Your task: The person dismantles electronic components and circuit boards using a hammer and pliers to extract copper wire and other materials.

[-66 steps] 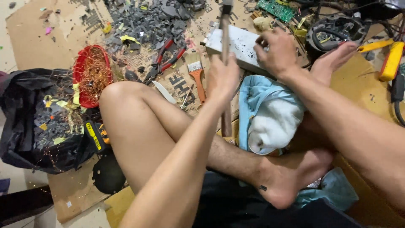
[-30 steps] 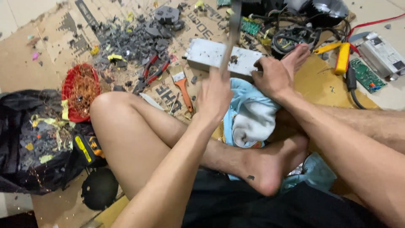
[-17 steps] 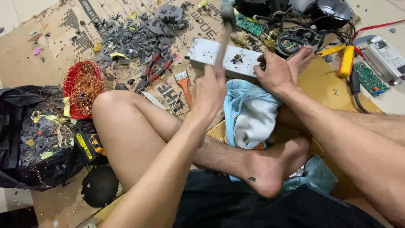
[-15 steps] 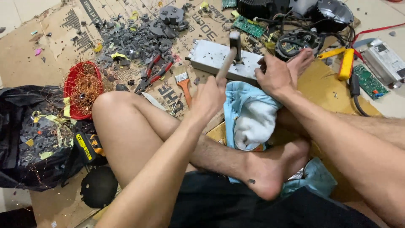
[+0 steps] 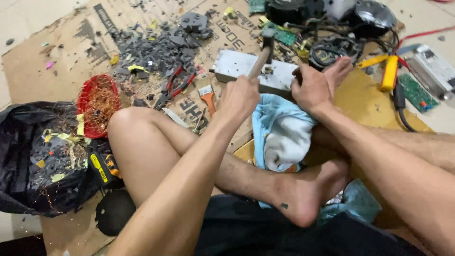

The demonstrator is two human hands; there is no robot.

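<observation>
Left hand (image 5: 241, 97) with hammer (image 5: 261, 53) over metal box (image 5: 253, 75), right hand (image 5: 313, 87) at its edge

Floor scrap workshop, cardboard (image 5: 57, 57), circuit boards (image 5: 416, 91), pliers (image 5: 174, 86), copper wire (image 5: 98, 103)

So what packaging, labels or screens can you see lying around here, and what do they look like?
Flattened cardboard box: spread on the floor under everything, brown with dark printed lettering.
Black plastic bag: far left, crumpled, holding grey and yellow scraps.
Yellow label: on a black tool beside the bag, narrow strip with dark print.
No screens in view.
</observation>
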